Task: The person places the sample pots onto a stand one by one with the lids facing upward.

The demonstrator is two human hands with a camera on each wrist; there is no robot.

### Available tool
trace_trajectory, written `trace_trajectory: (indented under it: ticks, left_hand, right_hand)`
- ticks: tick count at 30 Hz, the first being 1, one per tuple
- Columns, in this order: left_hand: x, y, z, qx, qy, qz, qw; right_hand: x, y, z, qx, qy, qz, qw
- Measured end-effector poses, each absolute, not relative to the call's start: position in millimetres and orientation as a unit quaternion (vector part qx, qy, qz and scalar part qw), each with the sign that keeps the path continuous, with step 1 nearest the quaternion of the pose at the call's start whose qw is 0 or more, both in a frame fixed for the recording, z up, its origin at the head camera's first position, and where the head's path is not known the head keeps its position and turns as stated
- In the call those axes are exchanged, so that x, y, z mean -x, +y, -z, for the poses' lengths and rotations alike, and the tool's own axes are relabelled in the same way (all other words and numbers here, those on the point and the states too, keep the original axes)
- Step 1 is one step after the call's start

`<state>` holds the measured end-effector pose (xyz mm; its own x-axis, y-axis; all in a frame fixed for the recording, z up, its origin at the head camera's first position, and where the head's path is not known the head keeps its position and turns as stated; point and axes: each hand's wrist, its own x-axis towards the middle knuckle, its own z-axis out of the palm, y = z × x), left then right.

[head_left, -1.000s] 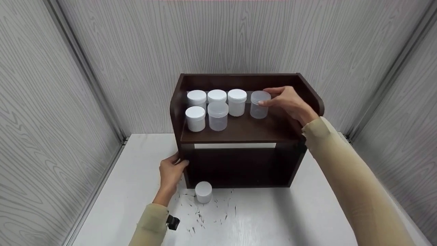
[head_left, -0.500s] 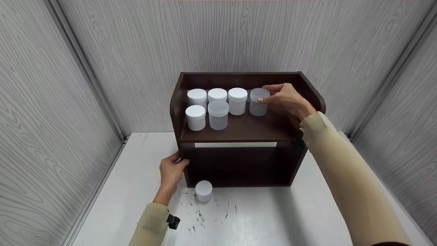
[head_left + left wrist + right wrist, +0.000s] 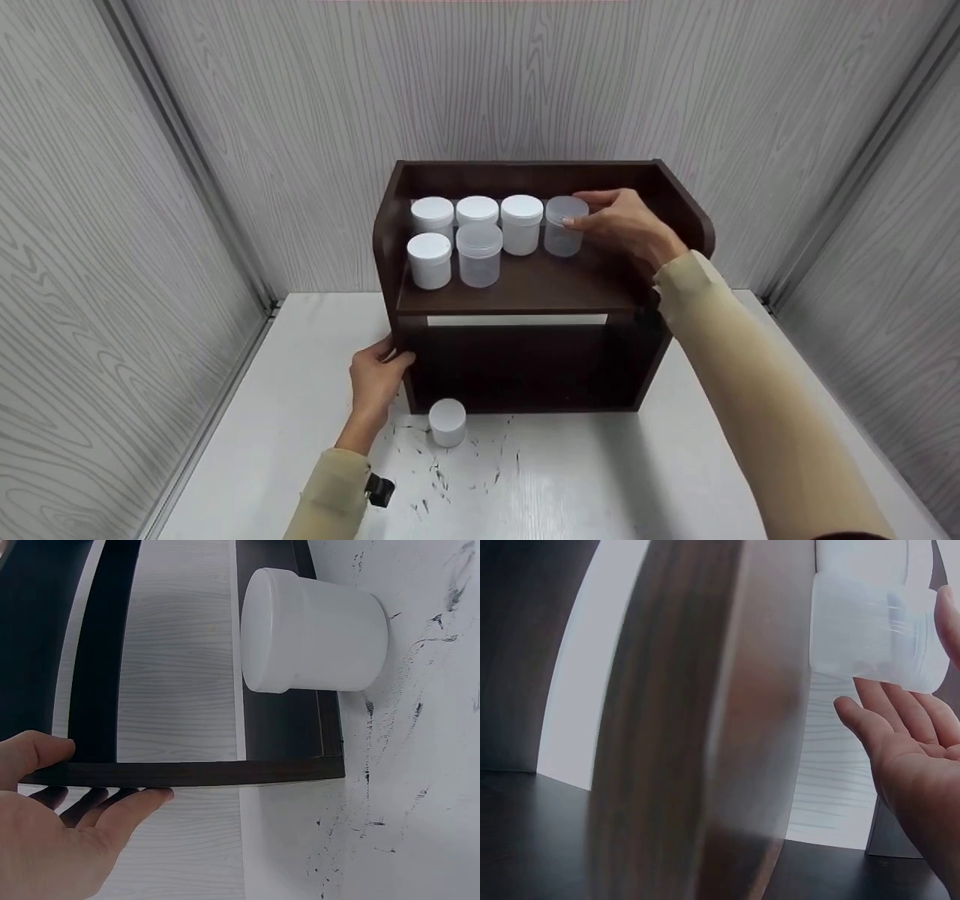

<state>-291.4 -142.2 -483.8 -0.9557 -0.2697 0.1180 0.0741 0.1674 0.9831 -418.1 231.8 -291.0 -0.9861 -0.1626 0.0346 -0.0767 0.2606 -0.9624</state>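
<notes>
My right hand (image 3: pixel 626 225) holds a translucent plastic jar (image 3: pixel 562 236) by its upper part, thumb in front and fingers behind. The jar stands upright on the upper board of a dark brown shelf (image 3: pixel 555 289), just right of a white lidded jar (image 3: pixel 521 236). In the right wrist view the fingers wrap behind the translucent jar (image 3: pixel 862 630). Lower down, my left hand (image 3: pixel 377 375) grips the shelf's left side panel, thumb inside and fingers outside. The left wrist view shows this grip on the panel (image 3: pixel 217 774) too.
Left on the upper board stand more white lidded jars (image 3: pixel 430 262) and a second translucent jar (image 3: pixel 480 262). A smaller white jar (image 3: pixel 448 424) stands on the white table (image 3: pixel 555 480) before the shelf, near dark marks. Grey wood-patterned walls (image 3: pixel 525 82) surround the table.
My right hand has shifted the translucent jar slightly left, nearer the white jar. The left hand stays on the side panel.
</notes>
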Motion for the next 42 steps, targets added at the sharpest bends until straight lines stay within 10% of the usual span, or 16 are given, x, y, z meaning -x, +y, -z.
trace_trajectory:
  ticks: [17,30,42]
  left_hand:
    - [290,-141,484,-0.062,-0.753,0.641,0.135]
    - [291,-143,485,-0.061,-0.751,0.644,0.133]
    - [291,-143,484,-0.066,-0.745,0.652,0.126]
  right_hand:
    - [414,234,290,0.072,0.778,0.623,0.043]
    - [380,216,282,0.053,0.761,0.604,-0.231]
    - [313,207,294,0.174,0.74,0.594,-0.263]
